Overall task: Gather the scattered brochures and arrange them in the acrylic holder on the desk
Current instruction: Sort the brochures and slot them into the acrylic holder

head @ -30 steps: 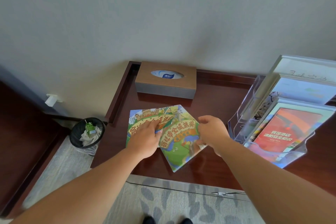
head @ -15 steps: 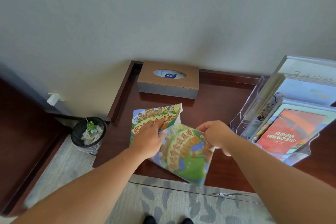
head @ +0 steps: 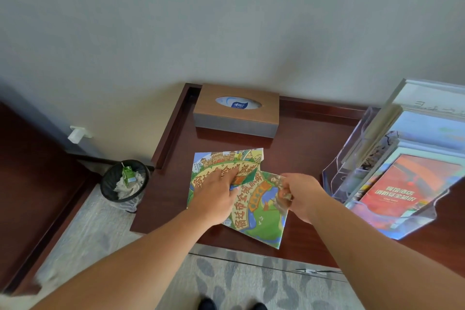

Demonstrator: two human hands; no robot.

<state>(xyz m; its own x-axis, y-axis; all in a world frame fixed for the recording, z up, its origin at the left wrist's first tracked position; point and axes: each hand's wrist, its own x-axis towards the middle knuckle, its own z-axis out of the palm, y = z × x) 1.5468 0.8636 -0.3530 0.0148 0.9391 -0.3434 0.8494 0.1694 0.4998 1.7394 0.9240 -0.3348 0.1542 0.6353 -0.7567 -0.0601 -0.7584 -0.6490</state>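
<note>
The left hand (head: 216,195) is pressing palm-down, fingers spread, on a colourful cartoon-map brochure (head: 221,163) lying on the dark wooden desk (head: 307,156); the right hand (head: 300,192) is pinching an overlapping second cartoon-map brochure (head: 261,216), beside the clear acrylic holder (head: 352,168).

Left forearm: bare, entering from the lower left, extended forward. Left hand (head: 215,195): palm down, fingers (head: 230,173) spread flat and pressing downward. Right forearm: bare, entering from the lower right, angled inward. Right hand (head: 300,195): knuckles up, fingers curled inward in what appears to be a pinch, fingertips partly blurred. The two hands are near each other, not touching.
</note>
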